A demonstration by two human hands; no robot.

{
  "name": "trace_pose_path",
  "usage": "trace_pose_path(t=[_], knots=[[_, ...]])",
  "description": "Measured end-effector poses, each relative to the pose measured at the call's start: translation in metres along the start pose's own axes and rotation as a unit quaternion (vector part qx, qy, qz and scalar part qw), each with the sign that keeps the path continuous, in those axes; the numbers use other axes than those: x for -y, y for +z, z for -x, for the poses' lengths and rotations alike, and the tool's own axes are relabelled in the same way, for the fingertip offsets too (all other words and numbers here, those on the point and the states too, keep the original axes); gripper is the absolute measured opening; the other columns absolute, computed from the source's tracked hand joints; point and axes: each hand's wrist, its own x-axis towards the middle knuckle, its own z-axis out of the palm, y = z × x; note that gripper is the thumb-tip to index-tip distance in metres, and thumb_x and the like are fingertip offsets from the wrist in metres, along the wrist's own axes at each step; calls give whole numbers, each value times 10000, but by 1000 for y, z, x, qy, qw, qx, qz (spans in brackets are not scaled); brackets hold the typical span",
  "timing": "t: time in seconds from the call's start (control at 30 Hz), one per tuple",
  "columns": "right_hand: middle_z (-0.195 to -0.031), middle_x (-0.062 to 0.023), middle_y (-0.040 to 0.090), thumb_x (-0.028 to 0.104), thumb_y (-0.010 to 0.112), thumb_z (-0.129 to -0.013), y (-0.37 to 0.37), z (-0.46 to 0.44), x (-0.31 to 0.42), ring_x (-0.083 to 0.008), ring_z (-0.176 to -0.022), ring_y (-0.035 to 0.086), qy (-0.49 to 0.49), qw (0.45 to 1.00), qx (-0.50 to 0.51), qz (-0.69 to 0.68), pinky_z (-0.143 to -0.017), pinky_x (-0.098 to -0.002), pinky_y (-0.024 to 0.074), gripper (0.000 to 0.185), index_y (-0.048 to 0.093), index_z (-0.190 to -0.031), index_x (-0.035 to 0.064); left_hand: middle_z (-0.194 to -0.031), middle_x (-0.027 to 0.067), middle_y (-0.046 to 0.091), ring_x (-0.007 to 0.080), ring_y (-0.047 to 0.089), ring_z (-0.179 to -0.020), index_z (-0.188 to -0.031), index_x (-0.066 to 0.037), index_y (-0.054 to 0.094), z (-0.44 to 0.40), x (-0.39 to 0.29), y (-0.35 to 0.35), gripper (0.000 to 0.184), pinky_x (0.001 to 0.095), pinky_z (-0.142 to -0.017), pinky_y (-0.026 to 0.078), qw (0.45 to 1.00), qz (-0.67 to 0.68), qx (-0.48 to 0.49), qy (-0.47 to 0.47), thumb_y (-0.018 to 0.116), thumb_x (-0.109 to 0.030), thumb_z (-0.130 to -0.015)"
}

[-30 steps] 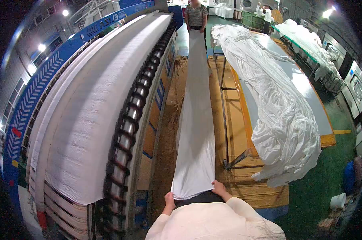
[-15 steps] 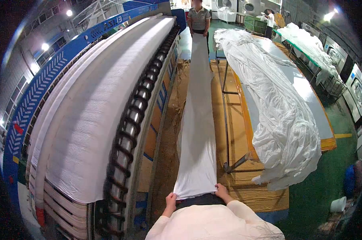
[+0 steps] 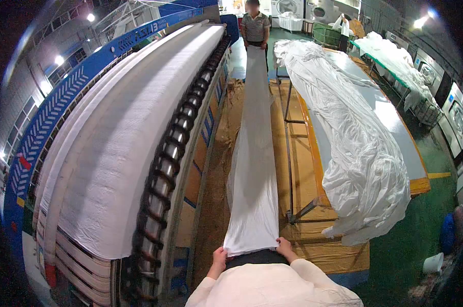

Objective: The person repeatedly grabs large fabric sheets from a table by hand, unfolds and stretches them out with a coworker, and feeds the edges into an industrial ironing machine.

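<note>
Long white cloth (image 3: 257, 179) basically runs lengthwise out to 12 o'clock, left hand (image 3: 219, 257) and right hand (image 3: 284, 247) each pinching a near corner, neither really closer.

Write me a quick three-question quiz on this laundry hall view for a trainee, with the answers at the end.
1. Multiple choice: what do the camera wearer's left hand and right hand hold?
a) A white plastic bucket
b) The near end of a long strip of white cloth
c) A coil of blue rope

2. True or false: the crumpled pile of white fabric lies on a grey-topped table with an orange-yellow edge.

3. Fill in the gap: the far end of the strip is held by ___.

Key:
1. b
2. True
3. A person in a patterned grey top
</note>
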Motion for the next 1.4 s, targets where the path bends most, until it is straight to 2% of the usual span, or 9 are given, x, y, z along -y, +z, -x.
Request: trace_pose_path(t=[0.13,0.33,0.53,0.63,0.73,0.93,1.03,1.23,1.4], knots=[[-828,-102,633,86,642,-652,-2,4,1,-266,-808,621,7,1000,-1,-10,-740,-374,494,403,588,-1049,126,-651,-17,539,107,519,-614,-761,-63,601,2,-1,7,113,288,-512,463,999,42,-9,-14,489,-56,-765],[-803,-81,627,79,642,-652,3,3,-3,-247,-780,617,-13,999,30,-13,-723,-358,494,394,596,-1041,123,-583,-57,366,83,326,-536,-588,-122,468,-4,1,6,128,256,-498,249,998,19,-51,-7,437,-52,-690],[-811,-62,627,82,643,-652,-1,6,2,-220,-775,613,-5,999,49,-7,-723,-342,492,392,603,-1036,153,-574,-63,381,75,336,-525,-579,-128,467,-35,35,0,113,264,-486,249,994,96,-40,19,467,-92,-686],[-813,-52,626,84,640,-650,4,3,-1,-205,-774,610,-2,998,56,2,-725,-334,491,397,604,-1037,166,-552,-65,383,69,359,-518,-554,-139,448,-5,-10,31,217,250,-482,261,990,125,-62,23,491,-181,-762],[-812,-48,626,83,633,-649,6,1,-2,-199,-769,608,-1,998,65,6,-724,-331,491,399,604,-1037,169,-531,-54,409,74,378,-499,-547,-131,475,-22,5,16,327,250,-469,295,992,106,-57,23,510,-273,-840],[-794,-50,619,81,631,-643,4,1,-4,-194,-746,603,-30,997,62,-34,-701,-323,489,397,602,-1032,153,-512,-33,433,73,376,-481,-578,-37,518,9,-38,41,378,296,-445,317,987,-84,-75,112,532,-272,-873],[-781,-49,614,81,636,-637,8,-1,-10,-190,-736,600,-42,996,62,-52,-688,-319,486,395,601,-1026,142,-508,-41,423,66,382,-501,-585,-3,499,9,-43,46,401,297,-453,323,959,-185,-101,187,527,-278,-876],[-772,-73,616,84,608,-655,7,-2,-6,-225,-749,609,-29,998,60,-23,-693,-344,484,366,600,-1016,146,-494,112,398,88,384,-492,-632,33,503,4,-48,50,398,322,-462,340,920,-266,-83,276,523,-283,-873],[-776,-88,620,99,589,-673,12,-4,-10,-252,-768,614,-37,998,55,-2,-702,-359,483,338,601,-1007,153,-516,167,387,114,397,-475,-647,39,495,13,-61,59,395,341,-469,353,909,-288,-78,290,520,-288,-869]])
